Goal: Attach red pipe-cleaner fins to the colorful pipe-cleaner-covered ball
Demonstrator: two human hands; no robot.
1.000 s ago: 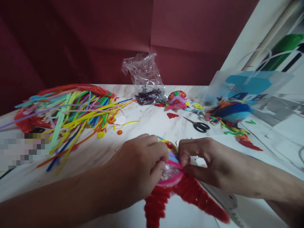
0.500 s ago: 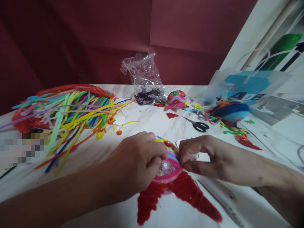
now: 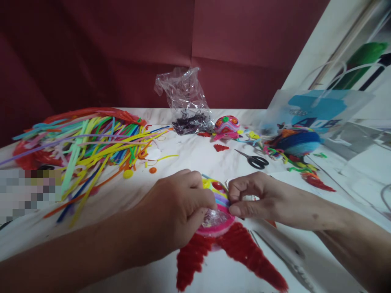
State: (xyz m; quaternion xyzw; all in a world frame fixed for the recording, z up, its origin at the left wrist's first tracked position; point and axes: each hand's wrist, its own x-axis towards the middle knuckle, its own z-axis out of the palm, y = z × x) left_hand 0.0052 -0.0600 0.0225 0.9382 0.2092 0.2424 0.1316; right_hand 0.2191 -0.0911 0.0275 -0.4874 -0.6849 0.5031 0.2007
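Note:
In front of me lies a rounded, fish-like pipe-cleaner craft [image 3: 222,200] with stripes of yellow, purple and blue and a red round spot. A pink band [image 3: 224,224] borders a see-through gap on its near side. Two red zigzag fins [image 3: 247,252] of bent pipe cleaner spread toward me. My left hand [image 3: 183,203] is closed on the craft's left side, thumb at the clear part. Along the right edge, my right hand [image 3: 256,195] pinches with thumb and forefinger against the pink band; its fingertips partly hide what they grip.
Loose pipe cleaners [image 3: 91,142] in many colours heap at the left. Behind are a clear bag [image 3: 189,101] of dark wires and a finished-looking pink craft [image 3: 226,127]. Black scissors [image 3: 256,161] lie right of centre. A blue yarn-like ball [image 3: 299,142] and a carrier bag [image 3: 317,108] stand farther right.
My right hand has shifted slightly left, its thumb now pressed to the pink band. My left hand keeps its hold on the craft.

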